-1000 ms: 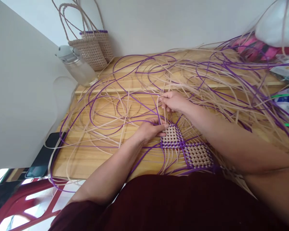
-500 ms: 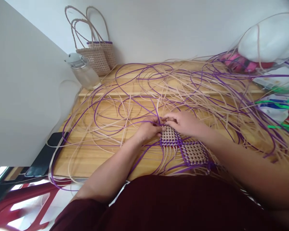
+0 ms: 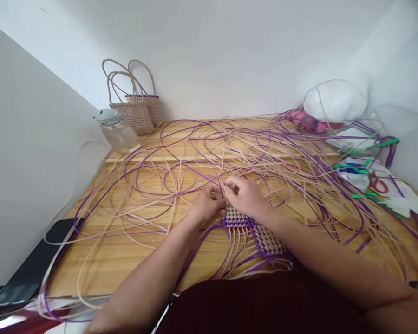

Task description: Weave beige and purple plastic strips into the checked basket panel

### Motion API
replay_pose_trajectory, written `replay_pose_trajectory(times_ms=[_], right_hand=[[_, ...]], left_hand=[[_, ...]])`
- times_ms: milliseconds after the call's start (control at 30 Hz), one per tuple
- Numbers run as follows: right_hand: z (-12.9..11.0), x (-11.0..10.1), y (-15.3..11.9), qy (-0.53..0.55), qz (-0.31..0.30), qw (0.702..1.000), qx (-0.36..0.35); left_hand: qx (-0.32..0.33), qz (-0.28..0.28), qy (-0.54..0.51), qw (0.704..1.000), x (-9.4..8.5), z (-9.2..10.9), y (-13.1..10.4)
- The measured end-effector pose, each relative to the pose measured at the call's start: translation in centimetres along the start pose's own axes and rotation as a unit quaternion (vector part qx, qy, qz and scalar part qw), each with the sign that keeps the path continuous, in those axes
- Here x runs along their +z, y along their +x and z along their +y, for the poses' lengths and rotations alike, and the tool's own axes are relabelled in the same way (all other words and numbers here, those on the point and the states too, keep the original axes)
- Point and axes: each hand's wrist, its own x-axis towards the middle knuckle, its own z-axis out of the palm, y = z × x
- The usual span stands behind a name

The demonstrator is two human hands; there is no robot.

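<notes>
Overall, a wooden table [image 3: 101,260] bearing loose beige and purple strands [image 3: 264,153] extends beneath and beyond the grip, backed by a pale wall [image 3: 212,60]. Two handled bags [image 3: 134,118] and a bottle [image 3: 118,134] stand far left of the grip; red-handled scissors [image 3: 379,185] lie right. The woven piece [image 3: 237,218] lies directly below the fingers, its long axis slanting nearer and rightward under the right forearm. The left hand [image 3: 207,204] pinches its far-left edge; the right hand [image 3: 244,197] curls alongside, its fingertip contents indiscernible.
</notes>
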Motion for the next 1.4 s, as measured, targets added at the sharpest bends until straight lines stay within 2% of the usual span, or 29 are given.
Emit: replay_pose_trajectory(times_ms=[133,267,333,533,633,700,800,900,1000,1100,1133,1167,1200,1267,1333,1400], right_hand=[[3.5,-0.3,1.8,-0.019,0.008,0.994,0.108],[5.2,0.1,2.4,-0.036,-0.006,0.993,0.113],[4.7,0.2,2.0,-0.034,0.01,0.996,0.08],[2.3,-0.4,0.4,0.024,0.082,0.993,-0.083],[2.4,-0.4,0.1,0.047,0.123,0.979,-0.157],[2.8,-0.4,0.2,0.035,0.121,0.973,-0.196],[3.1,-0.9,0.5,-0.029,0.089,0.964,-0.25],[2.4,-2.4,0.7,-0.115,0.048,0.955,-0.27],[1.0,-4.7,0.5,-0.156,-0.051,0.955,-0.245],[-0.5,-6.5,0.5,-0.062,-0.214,0.962,-0.159],[-0.8,-6.8,0.6,-0.004,-0.249,0.96,-0.131],[-0.9,-6.8,0.8,0.051,-0.259,0.959,-0.107],[-0.9,-6.6,0.9,0.09,-0.239,0.963,-0.089],[-0.3,-5.8,1.3,0.098,-0.129,0.984,-0.08],[0.6,-4.6,1.3,0.032,-0.02,0.994,-0.098],[1.3,-3.7,1.0,-0.04,0.016,0.991,-0.126]], left_hand=[[-0.05,0.019,-0.114,0.992,0.5,-0.2,0.3],[-0.05,0.043,-0.152,0.986,0.8,-0.3,0.3],[-0.051,0.037,-0.154,0.986,0.8,-0.3,0.3],[-0.06,0.021,-0.164,0.984,0.5,-0.1,0.2],[-0.061,0.023,-0.163,0.984,0.4,-0.2,0.3],[-0.059,0.022,-0.162,0.985,0.4,-0.3,0.4],[-0.052,0.012,-0.158,0.986,0.3,-0.3,0.3],[-0.054,0.001,-0.133,0.99,0.2,-0.1,0.3],[-0.054,-0.009,-0.079,0.995,-0.1,0.0,0.2],[-0.037,-0.021,-0.022,0.999,-0.3,0.0,0.2],[-0.03,-0.026,-0.016,0.999,-0.3,-0.1,0.2],[-0.027,-0.031,-0.021,0.999,-0.3,-0.1,0.1],[-0.028,-0.034,-0.033,0.998,-0.3,-0.1,0.1],[-0.038,-0.037,-0.067,0.996,-0.2,-0.1,0.1],[-0.052,-0.046,-0.092,0.993,-0.2,-0.1,0.1],[-0.057,-0.052,-0.102,0.992,-0.1,-0.1,0.2]])
